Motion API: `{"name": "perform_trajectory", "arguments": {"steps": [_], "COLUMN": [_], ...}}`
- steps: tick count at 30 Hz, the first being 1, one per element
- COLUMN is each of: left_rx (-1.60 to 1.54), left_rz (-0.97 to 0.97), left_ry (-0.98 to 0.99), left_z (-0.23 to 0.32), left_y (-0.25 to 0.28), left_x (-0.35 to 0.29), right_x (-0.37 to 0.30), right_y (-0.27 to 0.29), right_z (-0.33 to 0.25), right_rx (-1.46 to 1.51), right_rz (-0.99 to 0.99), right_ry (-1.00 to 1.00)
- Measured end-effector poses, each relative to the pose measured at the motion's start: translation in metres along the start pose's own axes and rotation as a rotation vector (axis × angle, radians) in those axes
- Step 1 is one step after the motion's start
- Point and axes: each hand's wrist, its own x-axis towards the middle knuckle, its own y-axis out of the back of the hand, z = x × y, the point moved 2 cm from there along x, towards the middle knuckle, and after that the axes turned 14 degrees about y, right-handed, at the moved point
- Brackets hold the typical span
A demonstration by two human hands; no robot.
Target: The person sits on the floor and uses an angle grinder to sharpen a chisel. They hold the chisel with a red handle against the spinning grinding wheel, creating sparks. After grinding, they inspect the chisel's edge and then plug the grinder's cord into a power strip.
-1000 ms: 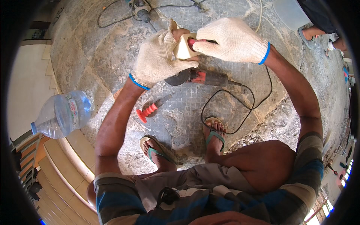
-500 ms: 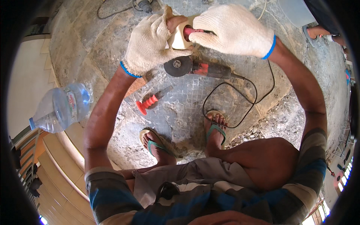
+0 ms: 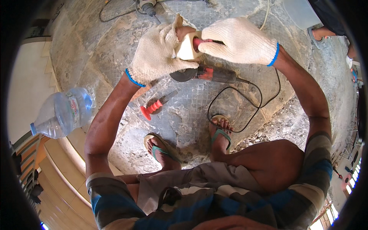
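Note:
Both hands wear off-white knitted gloves with blue cuffs. My left hand [image 3: 155, 51] grips a cream-coloured hollow block [image 3: 188, 48], thumb and fingers on its sides. Its round opening faces my right hand [image 3: 239, 41], which is closed on a slim red-and-black object [image 3: 197, 43]. The red end of that object sits in the opening; its exact kind is hidden by the glove. Just below the hands, on the floor, lies an angle grinder [image 3: 218, 74], its dark disc partly covered by my left glove. Closer to me lies a chisel with a red grip [image 3: 151, 110].
A black cord [image 3: 226, 87] loops from the grinder toward my right foot. A large clear bottle [image 3: 63, 113] lies at the left, near steps [image 3: 63, 172]. A corded power tool [image 3: 147, 7] rests at the far edge. Another person's leg [image 3: 322, 33] shows at upper right.
My hands, with the cream block and the red object, are slightly lower in the picture, now overlapping the grinder's disc. Both grips stay the same.

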Motion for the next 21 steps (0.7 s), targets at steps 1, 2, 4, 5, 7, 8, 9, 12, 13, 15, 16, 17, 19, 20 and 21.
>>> {"name": "perform_trajectory", "arguments": {"steps": [1, 2, 4, 5, 7, 8, 9, 12, 13, 15, 16, 17, 19, 20, 21], "left_rx": [0.003, 0.03, 0.077, 0.046, 0.005, -0.065, -0.122, -0.159, -0.178, -0.117, -0.116, -0.115, -0.077, -0.072, -0.033], "left_rz": [0.01, -0.006, -0.082, -0.063, -0.039, -0.076, -0.117, -0.177, -0.168, -0.195, -0.199, -0.208, -0.245, -0.25, -0.21], "left_ry": [0.005, 0.001, 0.04, 0.041, 0.06, 0.142, 0.229, 0.226, 0.156, 0.127, 0.139, 0.152, 0.169, 0.165, 0.117], "left_z": [0.0, 0.0, 0.004, 0.006, 0.009, 0.009, 0.009, 0.012, 0.015, 0.016, 0.016, 0.017, 0.017, 0.016, 0.016], "left_y": [0.003, 0.004, 0.005, 0.004, -0.002, -0.008, -0.013, -0.021, -0.022, -0.019, -0.018, -0.016, -0.013, -0.012, -0.01], "left_x": [0.003, 0.006, 0.0, -0.003, -0.007, -0.008, -0.01, -0.013, -0.014, -0.015, -0.015, -0.015, -0.013, -0.012, -0.009], "right_x": [0.003, 0.002, 0.002, 0.002, 0.001, 0.003, 0.005, 0.003, 0.002, -0.001, -0.002, -0.002, 0.0, 0.001, 0.0], "right_y": [0.0, 0.001, -0.003, -0.005, -0.007, -0.008, -0.009, -0.011, -0.011, -0.012, -0.013, -0.012, -0.011, -0.01, -0.008], "right_z": [0.001, 0.001, -0.002, -0.004, -0.004, -0.005, -0.005, -0.006, -0.006, -0.006, -0.007, -0.01, -0.012, -0.013, -0.014], "right_rx": [-0.018, -0.001, 0.034, 0.049, 0.053, 0.056, 0.057, 0.129, 0.178, 0.168, 0.162, 0.169, 0.121, 0.09, 0.075], "right_rz": [0.024, -0.004, -0.039, -0.058, -0.131, -0.103, -0.071, -0.129, -0.137, -0.152, -0.154, -0.116, -0.118, -0.124, -0.088], "right_ry": [-0.01, -0.029, -0.04, -0.06, -0.126, -0.11, -0.093, -0.1, -0.075, -0.062, -0.054, -0.008, 0.006, 0.009, 0.005]}}
